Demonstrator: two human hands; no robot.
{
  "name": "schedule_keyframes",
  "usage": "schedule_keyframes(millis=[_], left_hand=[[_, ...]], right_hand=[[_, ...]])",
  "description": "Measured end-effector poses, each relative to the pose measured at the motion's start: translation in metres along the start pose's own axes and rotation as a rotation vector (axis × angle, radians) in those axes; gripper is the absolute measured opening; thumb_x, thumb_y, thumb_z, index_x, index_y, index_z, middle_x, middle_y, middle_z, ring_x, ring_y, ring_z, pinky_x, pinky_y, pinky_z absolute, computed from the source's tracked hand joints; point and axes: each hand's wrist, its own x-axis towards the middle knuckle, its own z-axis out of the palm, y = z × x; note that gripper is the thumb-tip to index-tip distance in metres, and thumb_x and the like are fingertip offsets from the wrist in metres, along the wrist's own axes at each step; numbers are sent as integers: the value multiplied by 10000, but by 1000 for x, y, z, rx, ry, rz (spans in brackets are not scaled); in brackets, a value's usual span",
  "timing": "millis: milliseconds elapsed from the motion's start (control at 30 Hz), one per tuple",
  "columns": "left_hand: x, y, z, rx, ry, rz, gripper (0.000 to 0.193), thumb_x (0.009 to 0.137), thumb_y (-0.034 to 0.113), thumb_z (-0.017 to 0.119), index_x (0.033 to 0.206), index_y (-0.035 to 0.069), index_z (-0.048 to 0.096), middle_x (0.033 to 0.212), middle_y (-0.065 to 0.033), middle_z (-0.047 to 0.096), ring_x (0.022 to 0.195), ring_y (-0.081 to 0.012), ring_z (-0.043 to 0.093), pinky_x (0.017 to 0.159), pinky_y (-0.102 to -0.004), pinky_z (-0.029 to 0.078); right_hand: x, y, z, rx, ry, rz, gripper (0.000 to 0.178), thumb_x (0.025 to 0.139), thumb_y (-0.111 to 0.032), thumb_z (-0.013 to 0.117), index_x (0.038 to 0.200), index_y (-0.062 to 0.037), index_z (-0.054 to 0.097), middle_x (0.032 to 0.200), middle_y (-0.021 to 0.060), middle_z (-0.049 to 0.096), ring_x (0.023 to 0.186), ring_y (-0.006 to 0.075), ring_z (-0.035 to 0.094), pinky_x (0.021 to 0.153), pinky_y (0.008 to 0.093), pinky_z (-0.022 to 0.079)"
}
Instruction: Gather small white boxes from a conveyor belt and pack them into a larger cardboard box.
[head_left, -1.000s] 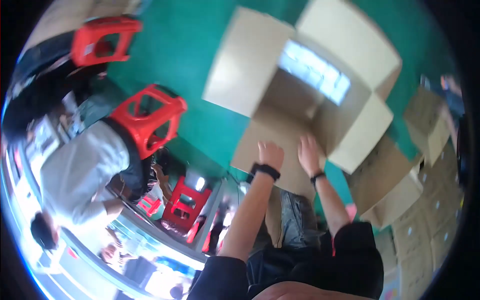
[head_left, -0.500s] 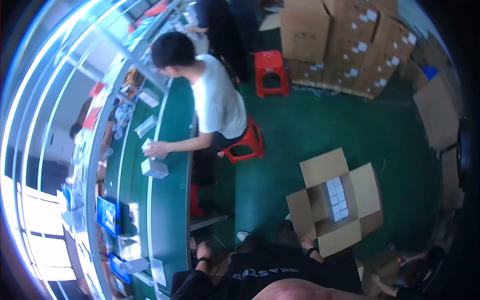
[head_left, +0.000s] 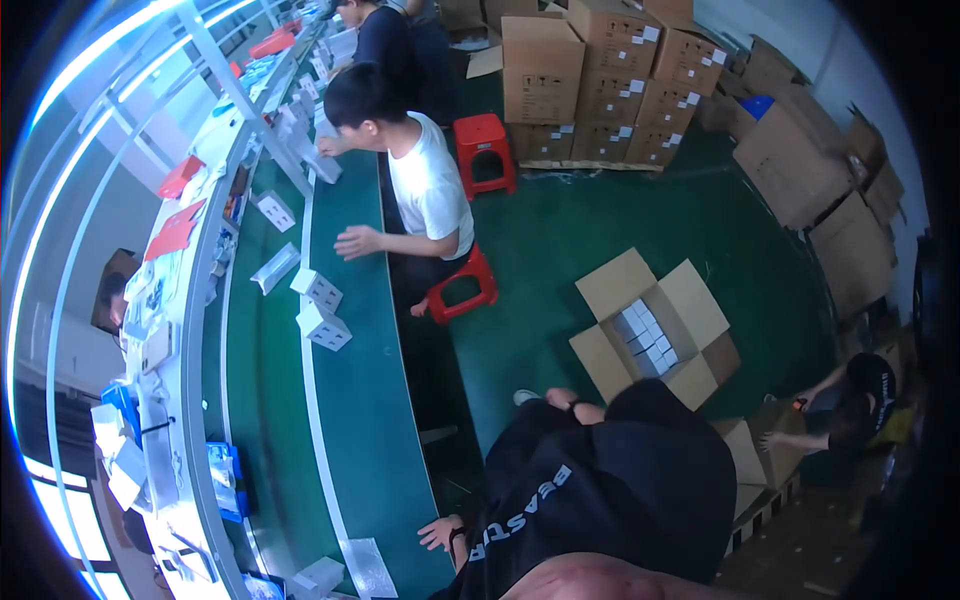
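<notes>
My left hand (head_left: 438, 533) rests at the edge of the green workbench (head_left: 365, 440), its fingers spread and nothing in it. Near it on the bench lie a clear plastic sheet or bag (head_left: 370, 568) and a white box (head_left: 320, 577). My right hand (head_left: 562, 398) is over my lap, a dark band on its wrist; its fingers are too small to make out. Beyond it on the floor stands an open carton (head_left: 612, 285), with several small white boxes (head_left: 648, 335) inside. Two white boxes, a nearer one (head_left: 325, 328) and a farther one (head_left: 318, 290), sit farther up the bench.
A person in a white shirt (head_left: 432, 185) sits on a red stool (head_left: 465, 290) at the bench. An unoccupied red stool (head_left: 482, 150) stands behind. Stacked cartons (head_left: 545, 75) fill the back. At the lower right, another person (head_left: 845, 410) reaches toward an open carton (head_left: 742, 455).
My left hand has come onto the bench edge and spread its fingers. My right hand has moved inward over my lap. The seated person's hand has left the white boxes. My view has turned.
</notes>
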Motion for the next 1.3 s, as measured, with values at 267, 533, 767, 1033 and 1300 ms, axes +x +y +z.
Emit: schedule_keyframes(millis=[267, 533, 767, 1033, 1300], left_hand=[[-24, 3, 10, -22, -190, 19, 803, 860, 272, 628, 1536, 97, 233, 1481, -286, 351, 1283, -401, 486, 882, -512, 529], [-9, -24, -66, -401, -433, -1, 776, 828, 166, 587, 1509, 13, 247, 1526, -307, 250, 1368, -523, 303, 910, -637, 479], [3, -32, -74, -601, -564, -151, 702, 808, 163, 598, 1459, 38, 367, 1526, -295, 263, 1336, -550, 321, 1025, -559, 428], [40, -28, -71, -747, -778, -439, 658, 780, 226, 655, 1366, -10, 472, 1416, -326, 420, 1200, -511, 499, 1028, -497, 442], [127, 108, -184, -1399, -552, 9, 933, 777, 191, 737, 1483, -67, 184, 1437, -331, 391, 1363, -390, 402, 1131, -408, 345]], right_hand=[[156, -91, 21, -630, 343, 274, 156, 856, -112, 572, 973, -83, 671, 896, 172, 682, 852, 364, 655, 742, 440, 528], [297, -228, 38, -561, 187, -136, 145, 910, -81, 559, 1040, -76, 623, 1006, 121, 628, 943, 324, 632, 792, 398, 523], [458, -350, -53, -891, 324, -663, 288, 853, -18, 571, 1134, -77, 589, 1093, 138, 578, 1041, 352, 562, 854, 425, 501], [671, -338, -191, -1164, -57, -359, 786, 659, 11, 679, 1393, -65, 412, 1291, 224, 485, 1202, 416, 490, 966, 453, 480], [669, -317, -182, -989, -328, -386, 875, 615, 27, 715, 1405, -97, 359, 1288, 239, 446, 1076, 492, 568, 887, 511, 515]])
